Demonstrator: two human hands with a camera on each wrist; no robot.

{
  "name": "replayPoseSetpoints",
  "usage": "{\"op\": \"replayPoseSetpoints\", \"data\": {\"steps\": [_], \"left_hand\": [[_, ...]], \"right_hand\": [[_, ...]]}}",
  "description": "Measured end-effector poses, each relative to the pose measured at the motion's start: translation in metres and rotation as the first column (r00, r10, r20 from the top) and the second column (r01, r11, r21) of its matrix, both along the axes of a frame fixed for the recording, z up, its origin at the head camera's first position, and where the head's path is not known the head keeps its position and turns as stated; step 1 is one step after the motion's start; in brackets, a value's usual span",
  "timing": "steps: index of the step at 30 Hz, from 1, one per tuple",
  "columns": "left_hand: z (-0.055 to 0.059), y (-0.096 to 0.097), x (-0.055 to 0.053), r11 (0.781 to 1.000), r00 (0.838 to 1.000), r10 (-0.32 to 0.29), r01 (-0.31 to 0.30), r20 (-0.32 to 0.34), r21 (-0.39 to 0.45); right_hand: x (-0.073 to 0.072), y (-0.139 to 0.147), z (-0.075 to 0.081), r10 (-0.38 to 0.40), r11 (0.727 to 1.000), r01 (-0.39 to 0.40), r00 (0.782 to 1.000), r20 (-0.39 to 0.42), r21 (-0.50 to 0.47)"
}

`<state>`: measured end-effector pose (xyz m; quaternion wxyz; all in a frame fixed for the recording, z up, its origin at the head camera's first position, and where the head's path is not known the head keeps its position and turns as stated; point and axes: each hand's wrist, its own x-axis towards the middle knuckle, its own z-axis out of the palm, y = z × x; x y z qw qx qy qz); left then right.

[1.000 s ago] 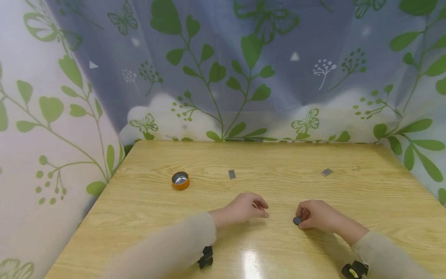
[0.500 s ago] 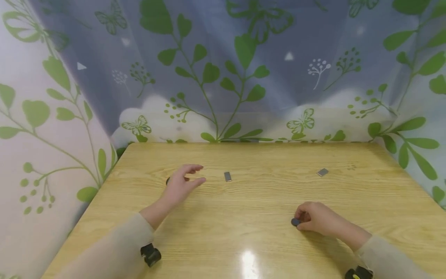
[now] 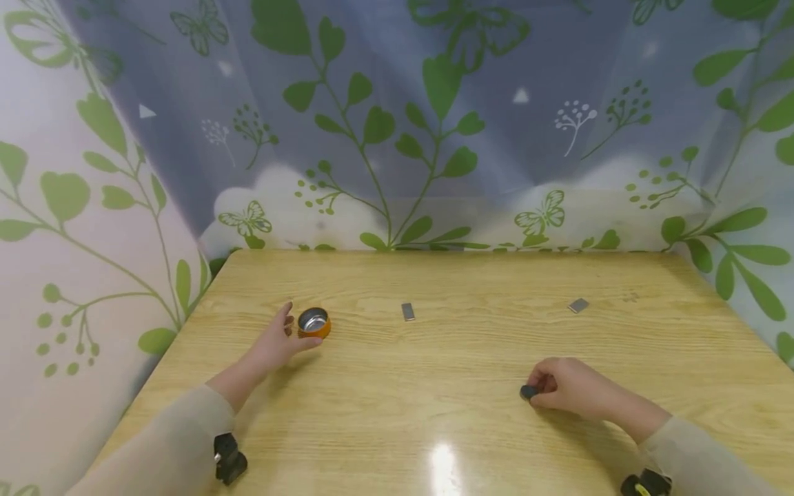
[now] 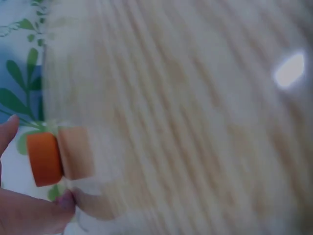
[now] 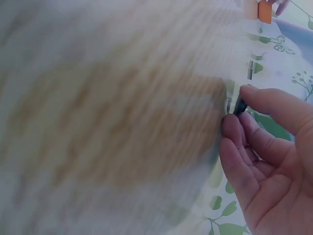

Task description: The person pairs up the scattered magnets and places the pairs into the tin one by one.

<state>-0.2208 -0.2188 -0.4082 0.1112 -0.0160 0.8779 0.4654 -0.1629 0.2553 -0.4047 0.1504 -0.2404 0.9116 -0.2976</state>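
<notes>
A small orange bowl (image 3: 321, 331) with a shiny metal inside stands upright at the left of the table. My left hand (image 3: 275, 346) is beside it, thumb reaching along its near side and fingers spread at its left; the left wrist view has the bowl's orange wall (image 4: 45, 159) between thumb and finger. My right hand (image 3: 573, 388), nearer the front on the right, pinches a small dark round disc (image 3: 528, 392) between thumb and fingertips, low over the wood. In the right wrist view the disc (image 5: 240, 105) is partly covered by the fingers.
Two small flat grey rectangular pieces lie farther back on the wooden table (image 3: 434, 358): one grey piece (image 3: 407, 311) right of the bowl, another grey piece (image 3: 578, 305) at the back right. A leaf-patterned curtain (image 3: 397, 138) closes off the far edge and sides.
My left hand has swung left from mid-table, passed in front of the bowl and come to its left side with fingers apart. The right hand keeps the disc in nearly the same spot.
</notes>
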Motion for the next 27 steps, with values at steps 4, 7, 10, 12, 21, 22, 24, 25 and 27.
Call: {"op": "replayPoseSetpoints", "data": {"steps": [4, 7, 10, 12, 21, 22, 24, 25, 27], "left_hand": [[-0.010, -0.002, -0.008, 0.999, 0.999, -0.036, 0.035, -0.027, -0.011], [-0.013, -0.002, -0.014, 0.999, 0.997, -0.044, 0.042, -0.065, -0.030], [-0.016, -0.004, -0.020, 0.998, 0.996, -0.054, 0.052, -0.077, -0.029], [-0.017, -0.007, -0.023, 0.998, 0.996, -0.059, 0.057, -0.073, -0.022], [-0.013, -0.014, -0.026, 0.995, 0.992, -0.102, 0.101, -0.068, -0.018], [-0.013, -0.013, -0.025, 0.995, 0.993, -0.099, 0.098, -0.063, -0.015], [-0.012, -0.013, -0.024, 0.995, 0.994, -0.095, 0.095, -0.052, -0.006], [-0.011, -0.013, -0.024, 0.995, 0.994, -0.095, 0.095, -0.047, 0.001], [-0.010, -0.013, -0.023, 0.996, 0.995, -0.091, 0.091, -0.039, 0.015]], "right_hand": [[-0.002, -0.004, 0.001, -0.011, 1.000, 0.011, 1.000, -0.011, -0.018], [-0.006, -0.010, 0.001, -0.026, 0.999, 0.025, 0.999, -0.031, -0.031], [-0.010, -0.017, 0.002, -0.043, 0.998, 0.041, 0.998, -0.054, -0.036], [-0.013, -0.022, 0.004, -0.050, 0.998, 0.048, 0.997, -0.062, -0.041], [-0.028, -0.053, 0.007, -0.057, 0.995, 0.047, 0.992, -0.112, -0.088], [-0.030, -0.057, 0.007, -0.050, 0.995, 0.039, 0.992, -0.117, -0.093], [-0.033, -0.065, 0.008, -0.029, 0.995, 0.016, 0.992, -0.123, -0.102], [-0.034, -0.069, 0.008, -0.021, 0.994, 0.008, 0.992, -0.126, -0.106], [-0.037, -0.077, 0.010, -0.006, 0.994, -0.009, 0.990, -0.142, -0.106]]}}
